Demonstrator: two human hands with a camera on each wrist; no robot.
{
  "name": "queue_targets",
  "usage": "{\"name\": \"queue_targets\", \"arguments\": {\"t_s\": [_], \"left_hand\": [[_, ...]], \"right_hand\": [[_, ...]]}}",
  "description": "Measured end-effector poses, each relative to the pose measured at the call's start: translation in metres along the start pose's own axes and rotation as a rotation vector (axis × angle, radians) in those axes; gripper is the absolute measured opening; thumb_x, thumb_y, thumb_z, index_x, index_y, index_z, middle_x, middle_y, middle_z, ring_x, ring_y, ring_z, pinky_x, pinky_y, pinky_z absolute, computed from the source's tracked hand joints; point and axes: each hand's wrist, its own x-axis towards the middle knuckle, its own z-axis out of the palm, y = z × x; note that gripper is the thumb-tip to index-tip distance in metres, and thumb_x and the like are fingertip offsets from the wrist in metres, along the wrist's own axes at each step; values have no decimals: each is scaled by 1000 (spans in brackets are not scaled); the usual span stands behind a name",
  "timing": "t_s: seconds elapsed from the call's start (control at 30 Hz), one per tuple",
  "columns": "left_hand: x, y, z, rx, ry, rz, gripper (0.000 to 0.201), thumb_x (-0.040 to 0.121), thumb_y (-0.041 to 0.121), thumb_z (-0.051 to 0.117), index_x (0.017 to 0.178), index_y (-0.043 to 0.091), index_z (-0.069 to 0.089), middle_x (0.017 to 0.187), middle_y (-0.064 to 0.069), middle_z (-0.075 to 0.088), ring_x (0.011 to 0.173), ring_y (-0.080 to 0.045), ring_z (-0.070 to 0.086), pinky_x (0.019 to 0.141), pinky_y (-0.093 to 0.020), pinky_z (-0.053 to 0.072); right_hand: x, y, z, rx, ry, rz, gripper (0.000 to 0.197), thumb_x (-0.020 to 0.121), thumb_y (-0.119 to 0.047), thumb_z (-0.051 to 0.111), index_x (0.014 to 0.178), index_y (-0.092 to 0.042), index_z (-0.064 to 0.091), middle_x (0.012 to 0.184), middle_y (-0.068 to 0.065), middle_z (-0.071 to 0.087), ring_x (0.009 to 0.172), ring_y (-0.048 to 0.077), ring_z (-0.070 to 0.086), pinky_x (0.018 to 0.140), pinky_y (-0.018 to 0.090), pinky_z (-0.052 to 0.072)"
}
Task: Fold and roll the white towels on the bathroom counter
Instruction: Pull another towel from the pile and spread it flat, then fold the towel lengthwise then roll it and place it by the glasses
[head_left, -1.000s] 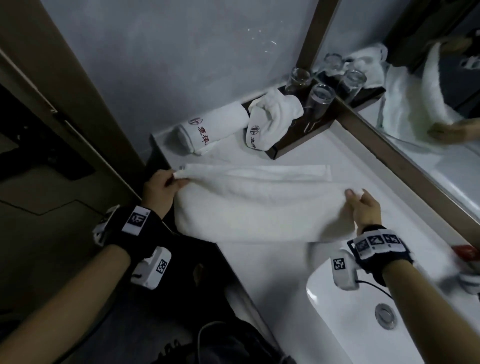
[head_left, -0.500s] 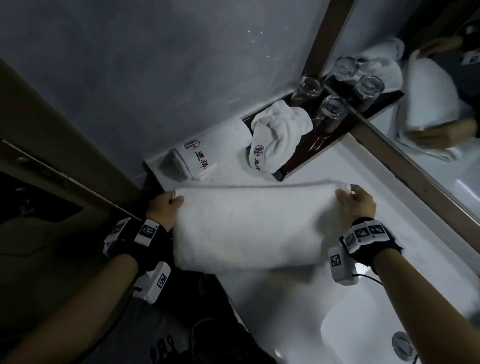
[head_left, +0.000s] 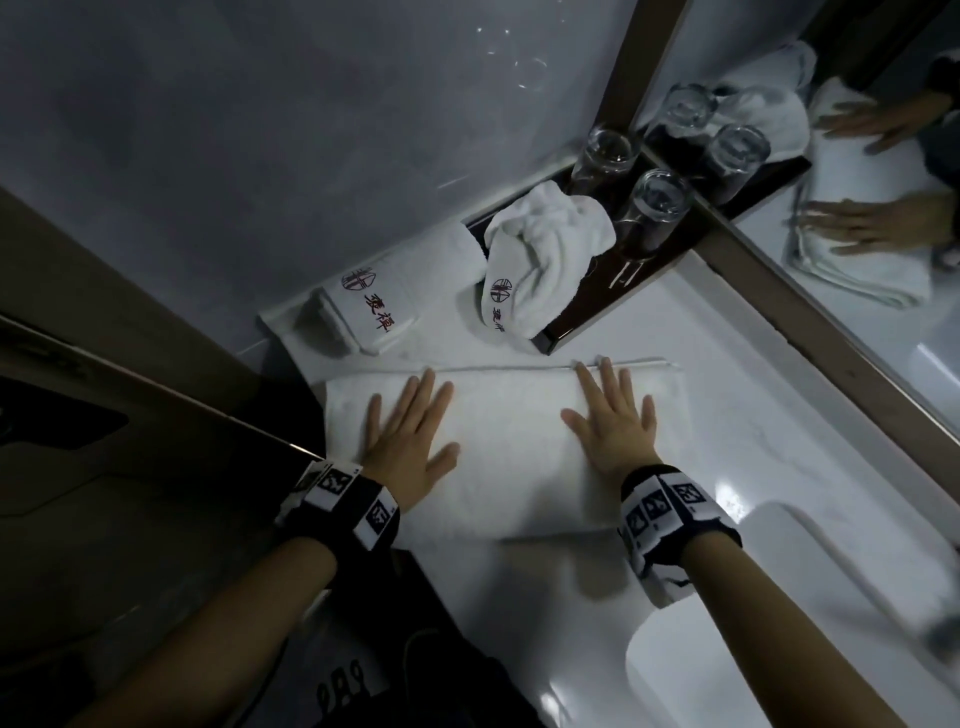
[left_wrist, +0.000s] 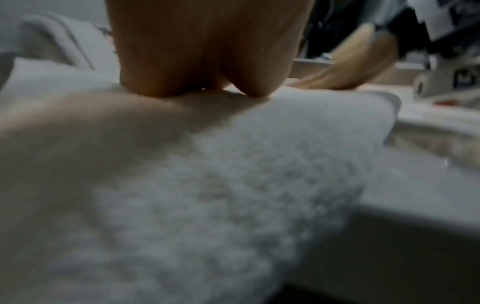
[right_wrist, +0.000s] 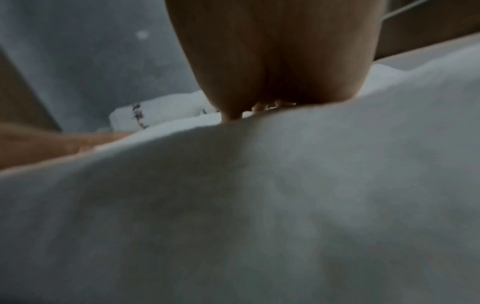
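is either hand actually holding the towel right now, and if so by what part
Nothing is held. The left hand and right hand lie flat, fingers straight, pressing on top of the folded towel on the counter.

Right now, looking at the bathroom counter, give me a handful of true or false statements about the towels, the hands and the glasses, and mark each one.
1. Both hands lie flat, fingers straight, on the folded towel. True: left hand, right hand.
2. The rolled towel with red lettering lies beyond the folded one, near the wall. True.
3. The crumpled towel lies in the sink. False: it rests partly on the dark tray.
4. The right hand pinches a corner of the folded towel. False: it presses down flat.
5. The glasses stand on the dark tray by the mirror. True.
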Motion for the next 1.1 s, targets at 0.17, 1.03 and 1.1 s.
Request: {"name": "queue_targets", "arguments": {"t_s": [0.17,1.03,1.1], "left_hand": [[-34,11,5,127,31,102,84,79,63,22,146,15,7,153,-2,-5,143,-21,1,113,-44,-9],[-48,2,-161,-285,-56,-39,50,60,41,61,98,9,67,94,-11,65,98,-23,59,76,-23,36],[-32,0,-182,-233,-40,-43,54,59,44,60,102,12,67,104,-13,64,101,-26,57,80,-25,36]], "right_hand": [[-19,8,0,49,-84,-73,78,91,-53,44,146,-35,-9,155,-4,-22,142,13,-21,114,43,-14],[-111,64,-83,590,364,30,13,67,-36,65,71,-24,63,65,-1,63,62,18,58,57,28,46],[-106,68,-86,744,372,41,7,74,-27,71,76,-30,65,72,-2,67,64,16,63,62,29,50]]}}
